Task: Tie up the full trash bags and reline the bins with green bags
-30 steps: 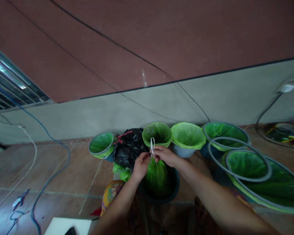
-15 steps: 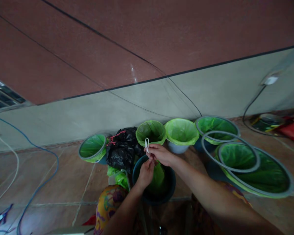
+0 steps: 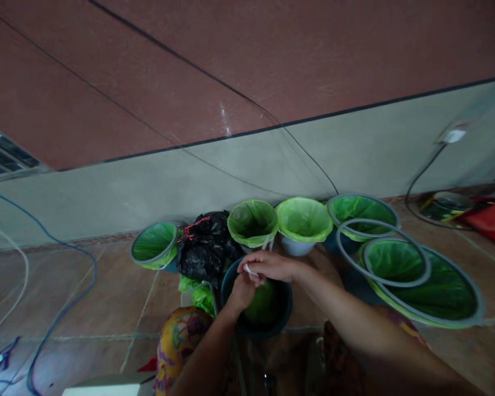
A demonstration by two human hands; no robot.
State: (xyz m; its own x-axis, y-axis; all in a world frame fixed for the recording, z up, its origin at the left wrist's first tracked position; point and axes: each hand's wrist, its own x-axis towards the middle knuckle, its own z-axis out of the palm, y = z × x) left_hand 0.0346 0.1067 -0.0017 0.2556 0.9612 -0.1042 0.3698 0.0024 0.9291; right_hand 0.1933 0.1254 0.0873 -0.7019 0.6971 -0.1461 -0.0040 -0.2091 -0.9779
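My two hands meet over a dark blue-green bucket standing on the floor between my knees. My left hand is closed at what looks like the gathered top of a green plastic bag that lies down inside the bucket. From the other side, my right hand reaches across with its fingers closed on a thin white strip, which loops round by the fingers. Pale strip ends stick up behind the right hand. Fingertips and the bag's neck are mostly hidden.
Along the wall stand a bin with a green liner, a black garbage bag with red string, and several more lined bins. A loose grey ring rests over the right bins. A blue cable crosses the tiles at left.
Both hands have moved slightly down. The white strip, an upright loop above the fingers before, now lies round by the right hand's fingers, which are flatter over the left hand.
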